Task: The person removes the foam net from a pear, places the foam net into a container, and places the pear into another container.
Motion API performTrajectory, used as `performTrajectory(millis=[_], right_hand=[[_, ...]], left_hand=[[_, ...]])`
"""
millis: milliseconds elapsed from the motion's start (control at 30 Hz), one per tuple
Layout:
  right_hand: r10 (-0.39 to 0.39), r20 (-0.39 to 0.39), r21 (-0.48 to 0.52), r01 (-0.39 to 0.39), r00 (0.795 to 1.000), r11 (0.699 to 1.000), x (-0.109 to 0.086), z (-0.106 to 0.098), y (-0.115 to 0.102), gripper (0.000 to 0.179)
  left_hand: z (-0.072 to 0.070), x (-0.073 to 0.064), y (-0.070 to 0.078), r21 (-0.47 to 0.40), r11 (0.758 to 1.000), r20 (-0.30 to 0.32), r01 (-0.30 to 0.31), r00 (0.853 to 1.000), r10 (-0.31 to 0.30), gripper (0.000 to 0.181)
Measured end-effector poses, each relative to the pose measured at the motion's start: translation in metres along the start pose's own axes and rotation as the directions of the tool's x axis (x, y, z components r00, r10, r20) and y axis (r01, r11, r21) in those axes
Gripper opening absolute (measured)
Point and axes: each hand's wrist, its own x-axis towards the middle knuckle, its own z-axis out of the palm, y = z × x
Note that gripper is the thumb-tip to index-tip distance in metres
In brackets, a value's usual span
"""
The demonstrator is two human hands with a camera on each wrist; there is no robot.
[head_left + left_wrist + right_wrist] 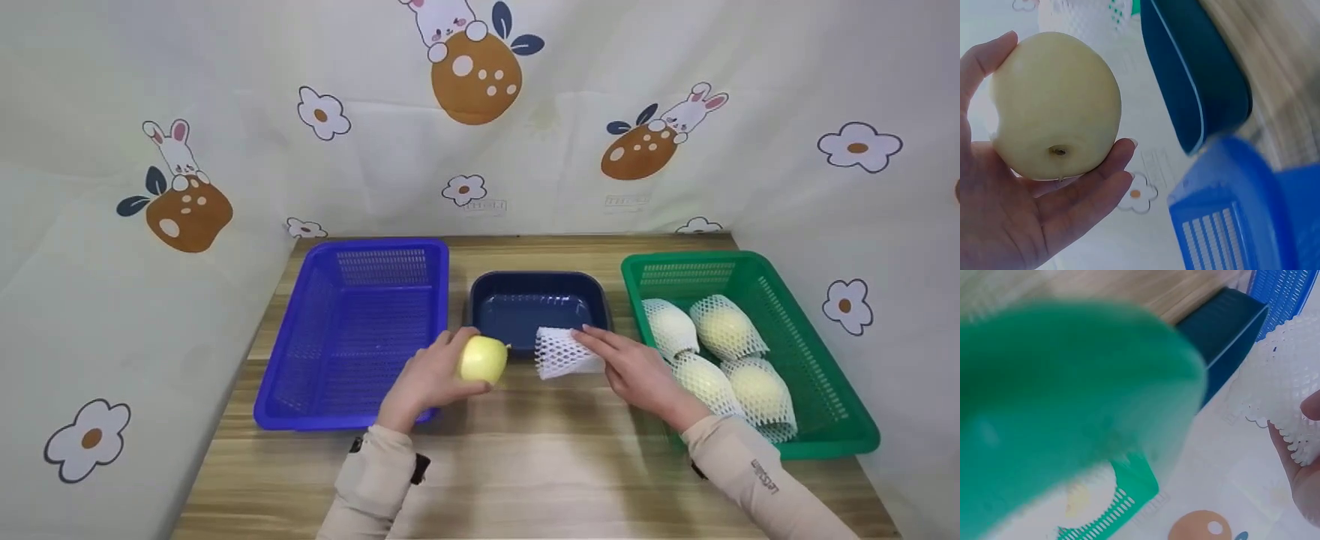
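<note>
In the head view, my left hand (435, 375) holds a round, pale yellow fruit (484, 360) with a short stem, like an apple or a round pear. Thumb and fingers curve around the bare fruit (1058, 107) in the left wrist view. My right hand (641, 375) pinches a white foam net sleeve (562, 352) before the front rim of a dark blue basin (540, 281). The sleeve (1292, 377) looks flattened, and the right wrist view shows only part of that hand. A gap separates fruit and sleeve.
A blue plastic basket (352, 360) stands to the left. On the right, a green basket (817, 375) holds several pale fruits (724, 330) in foam nets. All three containers rest on a wood-grain table (525, 480), with a printed cloth (555, 165) behind.
</note>
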Motion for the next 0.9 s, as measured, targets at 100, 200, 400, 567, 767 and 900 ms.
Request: performTrajectory(millis=[100,200,400,567,767,900], right_hand=[[0.006,0.007,-0.001,-0.006,1.000,1.000,0.005,-0.006,0.001,0.062],[0.021,0.023,-0.007,-0.021,0.999,1.000,0.011,-0.013,0.004,0.062],[0.080,0.034,-0.054,-0.078,0.996,0.995,0.022,-0.023,0.016,0.061],[0.132,0.059,-0.116,-0.125,0.989,0.985,0.028,-0.028,0.026,0.062],[0.176,0.084,-0.182,-0.158,0.981,0.971,0.037,-0.024,0.034,0.064],[0.186,0.064,-0.206,-0.169,0.981,0.964,0.043,-0.019,0.036,0.062]], left_hand=[[-0.007,0.001,-0.007,0.010,1.000,-0.025,0.030,0.999,-0.030,0.069],[-0.014,0.002,-0.014,0.017,0.997,-0.038,0.073,0.997,-0.073,0.069],[-0.018,0.006,-0.035,0.020,0.988,-0.049,0.156,0.987,-0.154,0.071],[-0.019,0.007,-0.051,0.027,0.974,-0.035,0.227,0.974,-0.226,0.072],[-0.022,0.009,-0.061,0.062,0.953,0.006,0.295,0.955,-0.296,0.071],[-0.021,0.012,-0.064,0.088,0.942,0.041,0.323,0.944,-0.327,0.071]])
